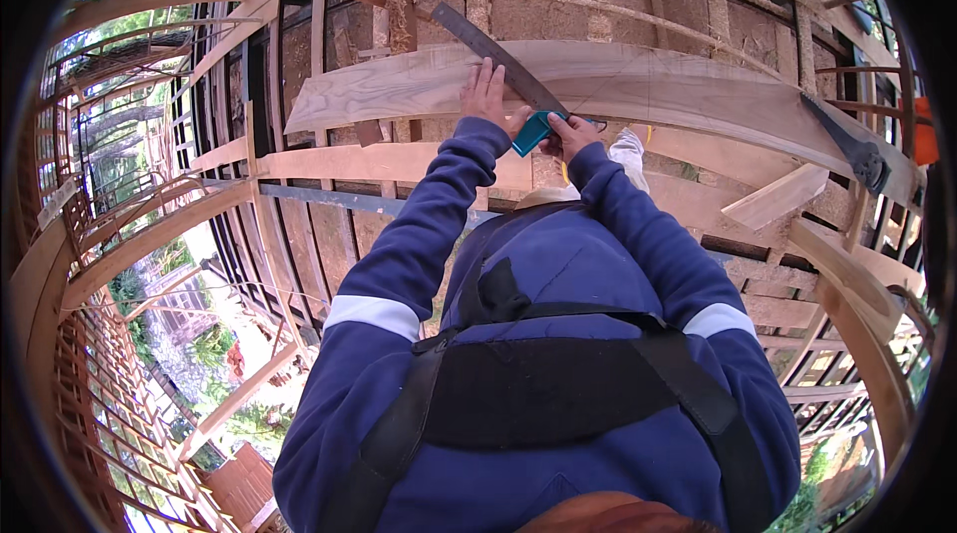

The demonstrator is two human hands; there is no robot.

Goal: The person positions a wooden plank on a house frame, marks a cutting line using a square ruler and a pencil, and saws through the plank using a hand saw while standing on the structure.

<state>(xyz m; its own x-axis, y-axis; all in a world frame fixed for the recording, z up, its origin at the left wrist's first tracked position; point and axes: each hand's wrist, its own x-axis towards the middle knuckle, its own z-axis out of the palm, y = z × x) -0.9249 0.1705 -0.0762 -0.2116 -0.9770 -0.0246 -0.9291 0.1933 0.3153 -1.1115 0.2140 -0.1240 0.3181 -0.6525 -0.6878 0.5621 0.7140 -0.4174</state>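
A long pale wooden board point(678, 94) crosses the upper middle of the view, with a long metal rule point(467, 32) lying diagonally over it. A teal block point(532, 134) is at the rule's near end; whether they are joined I cannot tell. My left hand point(487, 94) lies with fingers stretched over board and rule, its thumb beside the teal block. My right hand point(572, 136) is closed on the teal block at the board's near edge. Toward the right end of the board lies a dark long-bladed tool point(847, 149).
An open wooden framework point(150, 209) with gaps between members surrounds me, foliage point(174, 254) showing through at left. Below the board are beams point(369, 159) and a loose offcut point(773, 196). A light-coloured foot point(626, 149) shows beneath. An orange object point(922, 129) sits at far right.
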